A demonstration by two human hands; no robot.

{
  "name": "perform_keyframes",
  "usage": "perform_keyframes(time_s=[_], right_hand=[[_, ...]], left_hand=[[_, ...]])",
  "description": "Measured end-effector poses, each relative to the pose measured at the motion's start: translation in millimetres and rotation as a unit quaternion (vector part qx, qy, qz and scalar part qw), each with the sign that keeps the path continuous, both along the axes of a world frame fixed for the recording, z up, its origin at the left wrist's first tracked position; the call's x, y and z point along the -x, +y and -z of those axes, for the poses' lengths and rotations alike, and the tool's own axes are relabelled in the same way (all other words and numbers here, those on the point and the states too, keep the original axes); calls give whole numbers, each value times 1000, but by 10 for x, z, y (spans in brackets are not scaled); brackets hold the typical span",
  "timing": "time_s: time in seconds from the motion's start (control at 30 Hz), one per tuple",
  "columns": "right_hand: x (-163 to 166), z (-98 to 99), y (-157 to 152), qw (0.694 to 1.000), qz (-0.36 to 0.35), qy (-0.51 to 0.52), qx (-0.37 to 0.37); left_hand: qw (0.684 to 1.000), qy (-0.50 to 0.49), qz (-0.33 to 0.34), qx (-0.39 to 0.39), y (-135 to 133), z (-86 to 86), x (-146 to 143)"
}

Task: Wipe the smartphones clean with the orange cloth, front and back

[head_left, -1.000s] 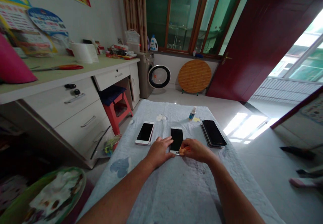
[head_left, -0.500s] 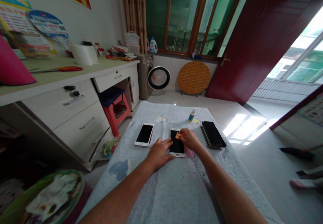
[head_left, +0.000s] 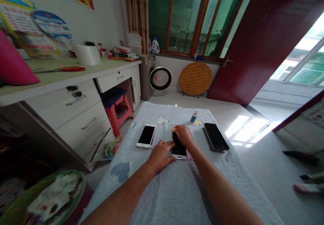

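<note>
Broadly, a tabletop with a pale blue cover fills the lower centre of the frame. The two hands are apart, both working at its middle. The left hand lies flattened, fingers along the left edge of a phone and thumb by its near end; it has stayed in place. The right hand, fingertips closed on a scrap of cloth, has travelled from the phone's near end to its far end over the last second. Right of centre, a dark phone lies on a second flat object. At the centre of the frame is the middle phone, face up, its lower screen now uncovered. Left of centre lies a white phone; above right, a small bottle stands upright. Smallest is the orange cloth, partly hidden; its stroke along the screen appears to have reached the far end.
</note>
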State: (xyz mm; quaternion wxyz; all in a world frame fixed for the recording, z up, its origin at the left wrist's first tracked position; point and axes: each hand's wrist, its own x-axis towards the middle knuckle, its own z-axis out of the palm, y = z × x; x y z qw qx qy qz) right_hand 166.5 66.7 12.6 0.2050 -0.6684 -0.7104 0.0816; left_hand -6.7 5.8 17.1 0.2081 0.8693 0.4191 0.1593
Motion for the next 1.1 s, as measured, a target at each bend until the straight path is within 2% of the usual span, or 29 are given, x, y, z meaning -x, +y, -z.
perform_keyframes(time_s=[0.1, 0.17, 0.43, 0.57, 0.7, 0.97, 1.1], right_hand=[[78, -12, -65, 996, -90, 1, 12], [89, -15, -63, 993, -118, 2, 17], [81, -31, 226, 995, -79, -55, 11], [74, -35, 295, 993, -94, -64, 15], [9, -49, 335, 987, -116, -96, 55], [-222, -159, 398, 982, -93, -144, 86], [-159, -182, 429, 979, -113, -143, 95]], left_hand=[[1000, 0, 7, 6, -15, -44, 3], [1000, 1, 10, 4, -24, -65, 2], [1000, 10, -9, -14, -28, 1, -14], [1000, 11, -17, -15, -29, 25, -13], [1000, 14, -19, -15, -36, 20, -18], [1000, 14, -20, -19, -51, 7, -25], [1000, 16, -15, -11, -38, 19, -14]])
